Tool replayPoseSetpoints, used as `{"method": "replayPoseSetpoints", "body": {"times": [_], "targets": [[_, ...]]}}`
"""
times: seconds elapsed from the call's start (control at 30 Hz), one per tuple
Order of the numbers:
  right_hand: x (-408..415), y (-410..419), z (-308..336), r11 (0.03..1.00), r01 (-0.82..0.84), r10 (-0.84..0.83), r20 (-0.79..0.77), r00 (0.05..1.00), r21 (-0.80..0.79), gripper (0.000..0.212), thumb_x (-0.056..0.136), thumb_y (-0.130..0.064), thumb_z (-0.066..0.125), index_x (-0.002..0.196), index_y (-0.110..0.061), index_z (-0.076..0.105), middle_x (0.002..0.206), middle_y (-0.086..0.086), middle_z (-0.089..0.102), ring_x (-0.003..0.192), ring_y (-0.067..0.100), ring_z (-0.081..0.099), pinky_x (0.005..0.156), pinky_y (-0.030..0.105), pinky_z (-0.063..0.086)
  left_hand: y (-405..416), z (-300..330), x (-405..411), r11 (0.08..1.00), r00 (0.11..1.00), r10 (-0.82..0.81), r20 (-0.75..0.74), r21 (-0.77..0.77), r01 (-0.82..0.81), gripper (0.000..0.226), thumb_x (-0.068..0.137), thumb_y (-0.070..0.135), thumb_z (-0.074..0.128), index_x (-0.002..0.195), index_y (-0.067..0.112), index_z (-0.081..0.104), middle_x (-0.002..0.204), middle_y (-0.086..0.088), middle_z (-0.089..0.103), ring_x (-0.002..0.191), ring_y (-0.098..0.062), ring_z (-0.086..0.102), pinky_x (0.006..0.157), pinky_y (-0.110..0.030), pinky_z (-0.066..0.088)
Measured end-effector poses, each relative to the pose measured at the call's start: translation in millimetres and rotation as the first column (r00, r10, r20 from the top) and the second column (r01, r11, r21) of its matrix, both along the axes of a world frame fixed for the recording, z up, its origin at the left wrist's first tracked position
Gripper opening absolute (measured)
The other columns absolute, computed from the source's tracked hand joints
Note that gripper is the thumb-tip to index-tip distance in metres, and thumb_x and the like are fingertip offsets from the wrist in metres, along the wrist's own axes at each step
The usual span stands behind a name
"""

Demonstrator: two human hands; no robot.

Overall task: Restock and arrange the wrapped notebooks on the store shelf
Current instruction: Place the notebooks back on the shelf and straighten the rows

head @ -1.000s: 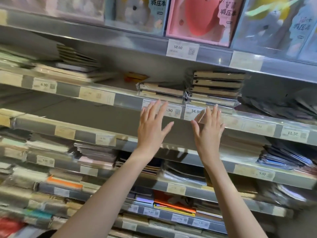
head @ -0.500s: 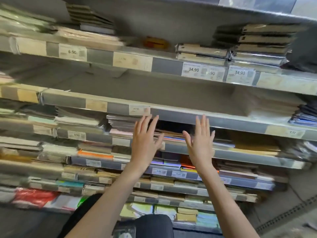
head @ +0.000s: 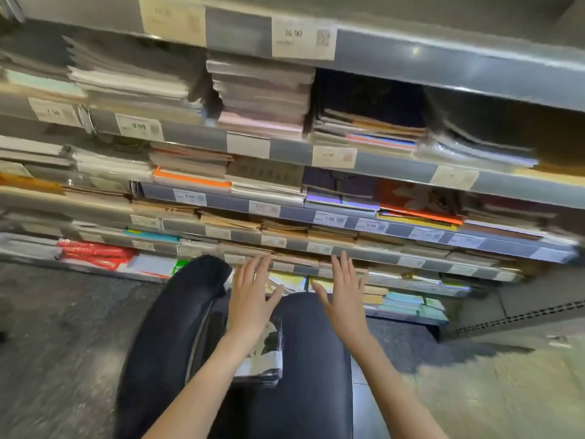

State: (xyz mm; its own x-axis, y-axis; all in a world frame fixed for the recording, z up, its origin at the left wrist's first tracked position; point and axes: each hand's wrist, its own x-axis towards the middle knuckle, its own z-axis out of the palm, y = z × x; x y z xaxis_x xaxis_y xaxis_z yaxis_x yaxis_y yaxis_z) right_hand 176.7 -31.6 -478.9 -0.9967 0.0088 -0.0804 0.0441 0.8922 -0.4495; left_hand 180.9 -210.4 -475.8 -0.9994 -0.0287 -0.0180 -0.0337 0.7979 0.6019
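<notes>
Head view: wrapped notebooks (head: 264, 353) between knees, lower centre, long axis toward shelf (head: 474, 245); left hand (head: 253, 296) directly above, nearer; right hand (head: 343, 296) beside; both spread, empty.

Two bare forearms in frame, no sleeves visible up to the bottom edge. Left hand (head: 253, 299) and right hand (head: 343, 296): no gloves, no watch or wristband. Possibly a thin ring on a right-hand finger, too blurred to confirm. Nails short, no polish that shows. Legs in dark navy or black trousers (head: 313, 359), smooth fabric with a faint sheen, a few soft folds near the knees. Left knee (head: 193, 280) rounded, fabric pulled taut over it. No logos, seams or pockets readable. Shoes not in view.
</notes>
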Motion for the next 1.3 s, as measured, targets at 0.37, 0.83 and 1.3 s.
{"method": "replayPoseSetpoints", "body": {"times": [0.37, 0.83, 1.3], "targets": [[47.5, -25.5, -166.4, 0.981, -0.063, 0.135, 0.405, 0.904, -0.186, 0.078, 0.092, -0.051, 0.044, 0.150, -0.017, 0.006, 0.158, 0.001, -0.004, 0.146, 0.019, -0.002, 0.118, 0.045, 0.007, -42.3, -168.7, 71.8, 0.983, 0.914, 0.183, 0.361, -0.037, -0.182, 0.067, 0.086, 0.033, 0.063, 0.142, 0.011, 0.034, 0.147, -0.010, 0.035, 0.136, -0.027, 0.030, 0.112, -0.040, 0.027], [24.6, -62.7, -223.2, 0.784, 0.230, 0.144, 0.530, 0.835, -0.576, 0.079, 0.084, -0.034, 0.068, 0.144, -0.028, 0.017, 0.135, -0.010, 0.048, 0.119, 0.009, 0.051, 0.102, 0.038, 0.044, -46.8, -223.2, 107.6, 0.868, 0.794, 0.349, 0.497, 0.148, -0.474, 0.090, 0.079, 0.036, 0.071, 0.148, 0.023, 0.015, 0.148, -0.009, 0.028, 0.137, -0.025, 0.026, 0.108, -0.040, 0.030], [24.6, -76.2, -238.9, 0.665, 0.399, 0.024, 0.553, 0.833, -0.631, 0.083, 0.086, -0.011, 0.065, 0.145, -0.028, 0.010, 0.134, 0.002, 0.050, 0.111, 0.017, 0.059, 0.084, 0.031, 0.056, -37.9, -217.1, 104.6, 0.860, 0.801, 0.361, 0.477, 0.162, -0.484, 0.111, 0.064, 0.022, 0.084, 0.148, 0.024, 0.011, 0.143, -0.009, 0.029, 0.132, -0.025, 0.024, 0.109, -0.041, 0.023]]}}
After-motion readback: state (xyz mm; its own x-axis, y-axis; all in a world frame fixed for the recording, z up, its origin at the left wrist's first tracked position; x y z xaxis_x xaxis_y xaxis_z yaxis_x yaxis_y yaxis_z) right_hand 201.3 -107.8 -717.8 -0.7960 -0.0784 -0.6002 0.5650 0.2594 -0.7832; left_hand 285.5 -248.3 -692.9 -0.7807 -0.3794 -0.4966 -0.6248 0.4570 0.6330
